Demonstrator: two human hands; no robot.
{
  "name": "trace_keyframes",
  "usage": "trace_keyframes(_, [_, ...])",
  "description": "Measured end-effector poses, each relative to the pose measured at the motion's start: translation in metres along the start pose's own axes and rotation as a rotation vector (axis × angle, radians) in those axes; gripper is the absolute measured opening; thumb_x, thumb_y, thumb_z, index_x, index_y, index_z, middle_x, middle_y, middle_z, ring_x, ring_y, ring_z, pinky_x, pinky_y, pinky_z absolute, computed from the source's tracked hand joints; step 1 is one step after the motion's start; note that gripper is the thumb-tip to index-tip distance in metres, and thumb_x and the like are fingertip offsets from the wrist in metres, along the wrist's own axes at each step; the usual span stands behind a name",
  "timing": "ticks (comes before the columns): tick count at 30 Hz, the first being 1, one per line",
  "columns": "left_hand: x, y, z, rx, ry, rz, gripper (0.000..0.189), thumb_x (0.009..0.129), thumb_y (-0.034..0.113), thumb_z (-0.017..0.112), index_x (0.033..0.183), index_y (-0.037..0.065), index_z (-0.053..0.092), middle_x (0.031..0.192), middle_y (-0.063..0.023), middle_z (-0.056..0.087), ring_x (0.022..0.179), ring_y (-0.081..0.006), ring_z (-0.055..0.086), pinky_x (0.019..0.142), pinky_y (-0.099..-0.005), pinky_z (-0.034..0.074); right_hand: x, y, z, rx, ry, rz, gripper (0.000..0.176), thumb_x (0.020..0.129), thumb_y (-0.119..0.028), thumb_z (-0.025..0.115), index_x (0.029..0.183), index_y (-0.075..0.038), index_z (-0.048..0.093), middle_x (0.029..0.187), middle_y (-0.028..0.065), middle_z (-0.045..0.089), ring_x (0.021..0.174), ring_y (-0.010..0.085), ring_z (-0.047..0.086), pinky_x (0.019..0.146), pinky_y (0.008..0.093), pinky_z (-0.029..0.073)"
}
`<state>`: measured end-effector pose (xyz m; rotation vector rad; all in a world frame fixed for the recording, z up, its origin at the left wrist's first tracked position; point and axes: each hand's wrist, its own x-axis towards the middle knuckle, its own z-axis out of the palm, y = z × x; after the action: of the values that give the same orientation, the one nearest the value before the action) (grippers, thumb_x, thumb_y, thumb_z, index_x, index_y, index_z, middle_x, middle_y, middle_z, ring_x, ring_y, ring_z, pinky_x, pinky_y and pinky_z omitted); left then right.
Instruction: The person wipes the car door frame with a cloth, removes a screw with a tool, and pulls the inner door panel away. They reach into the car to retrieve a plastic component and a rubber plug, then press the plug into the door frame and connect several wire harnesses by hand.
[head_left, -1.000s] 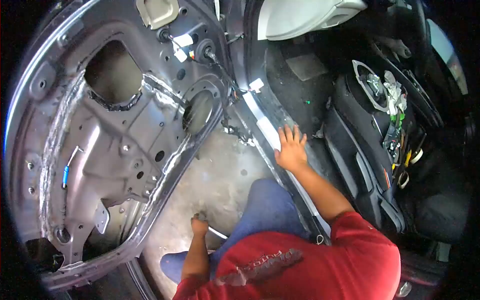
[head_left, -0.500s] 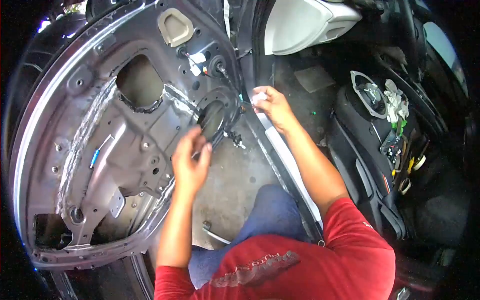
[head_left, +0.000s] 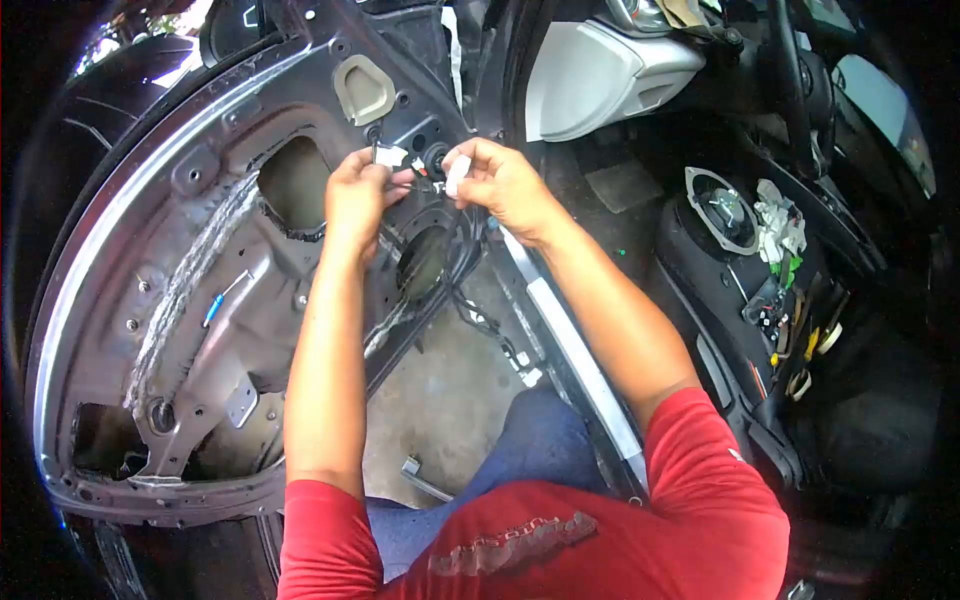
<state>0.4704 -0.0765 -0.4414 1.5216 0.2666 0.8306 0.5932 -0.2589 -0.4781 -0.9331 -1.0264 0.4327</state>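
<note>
The stripped car door [head_left: 240, 330] stands swung out on the left, its bare metal inner panel facing me. Near the hinge edge, my left hand [head_left: 357, 200] pinches a white wire connector [head_left: 391, 157]. Thin dark wires with a bit of red [head_left: 420, 170] run from it towards my other hand. My right hand [head_left: 505, 190] is closed on a small white piece [head_left: 458, 175], whose exact kind I cannot make out. A dark wiring harness [head_left: 455, 270] hangs below both hands, with white plugs [head_left: 524, 370] at its loose end.
A blue-handled screwdriver [head_left: 215, 308] rests on the door panel. On the black trim panel at right lie a speaker [head_left: 722, 210], crumpled white gloves or cloth [head_left: 780, 222] and several tools [head_left: 815, 340]. The door sill [head_left: 570, 330] runs beside my right arm.
My left hand has risen to the door's upper hinge side and taken hold of the white connector. My right hand has moved left towards it with the white piece. The harness end hangs lower.
</note>
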Motion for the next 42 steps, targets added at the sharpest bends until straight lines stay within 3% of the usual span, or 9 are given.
trace_keyframes(5, [-0.006,0.016,-0.020,0.153,-0.014,-0.015,0.024,0.106,0.009,0.060,0.127,-0.001,0.069,0.106,-0.0050,0.076,0.082,-0.0108,0.072,0.072,-0.0241,0.058,0.017,0.028,-0.004,0.023,0.090,0.009,0.027,0.100,-0.010,0.076,0.125,-0.005,0.069,0.117,0.0035,0.074,0.101,0.0136,0.070,0.086,0.0303,0.056])
trace_keyframes(9, [-0.009,0.031,-0.025,0.366,0.007,-0.052,0.031,0.106,0.015,0.062,0.131,0.002,0.074,0.087,-0.0027,0.073,0.069,-0.0086,0.061,0.064,-0.0266,0.050,0.023,0.033,0.005,0.147,0.082,0.148,0.019,0.106,-0.009,0.067,0.125,-0.004,0.068,0.117,0.0026,0.076,0.101,0.0119,0.071,0.082,0.0295,0.059])
trace_keyframes(16, [-0.003,0.036,-0.026,0.715,-0.046,0.047,0.027,0.108,0.024,0.063,0.116,0.000,0.073,0.082,0.0035,0.064,0.069,-0.0094,0.054,0.065,-0.0287,0.044,0.033,0.061,0.019,0.073,0.063,0.152,0.023,0.108,-0.013,0.065,0.130,-0.006,0.069,0.112,0.0030,0.076,0.095,0.0107,0.072,0.078,0.0255,0.055])
trace_keyframes(18, [0.001,0.037,-0.035,0.607,-0.111,-0.074,0.028,0.108,0.024,0.064,0.119,0.000,0.074,0.089,0.0013,0.069,0.077,-0.0111,0.059,0.073,-0.0297,0.048,0.031,0.064,0.019,0.086,0.030,0.150,0.025,0.106,-0.014,0.067,0.130,-0.006,0.069,0.115,0.0026,0.076,0.100,0.0099,0.071,0.080,0.0261,0.053])
trace_keyframes(25, [-0.006,0.033,-0.026,0.585,-0.159,-0.024,0.032,0.107,0.022,0.065,0.128,-0.001,0.073,0.112,-0.0042,0.075,0.101,-0.0114,0.065,0.092,-0.0270,0.049,0.021,0.062,0.016,0.148,0.024,0.153,0.026,0.106,-0.015,0.067,0.130,-0.006,0.068,0.118,0.0022,0.076,0.108,0.0115,0.070,0.090,0.0309,0.053])
trace_keyframes(28, [0.002,0.022,-0.031,0.463,-0.133,-0.031,0.030,0.107,0.021,0.065,0.127,0.002,0.073,0.101,0.0001,0.072,0.087,-0.0091,0.062,0.079,-0.0253,0.048,0.018,0.060,0.012,0.134,0.041,0.136,0.023,0.107,-0.010,0.064,0.128,-0.004,0.066,0.110,0.0074,0.077,0.098,0.0141,0.073,0.085,0.0284,0.057])
trace_keyframes(33, [-0.002,0.022,-0.027,0.244,-0.142,-0.182,0.021,0.105,0.024,0.066,0.120,0.011,0.073,0.077,0.0087,0.054,0.062,-0.0037,0.043,0.054,-0.0248,0.032,0.015,0.055,0.009,0.206,0.073,0.111,0.017,0.110,-0.013,0.060,0.124,-0.005,0.057,0.108,0.0112,0.076,0.096,0.0193,0.072,0.089,0.0365,0.061])
trace_keyframes(37, [-0.010,0.030,-0.013,0.331,-0.163,-0.166,0.028,0.102,0.027,0.070,0.122,0.008,0.073,0.075,0.0061,0.055,0.062,-0.0057,0.046,0.057,-0.0252,0.036,0.010,0.054,0.009,0.208,0.060,0.130,0.023,0.109,-0.013,0.062,0.129,-0.007,0.056,0.113,0.0131,0.072,0.109,0.0226,0.070,0.096,0.0409,0.057])
trace_keyframes(42, [0.008,0.011,-0.009,0.147,-0.253,-0.291,0.016,0.101,0.031,0.075,0.104,0.015,0.072,0.083,0.0088,0.060,0.064,-0.0046,0.046,0.056,-0.0238,0.035,0.005,0.052,0.009,0.218,0.071,0.082,0.026,0.107,-0.016,0.068,0.130,-0.008,0.059,0.114,0.0078,0.072,0.110,0.0188,0.069,0.096,0.0386,0.056])
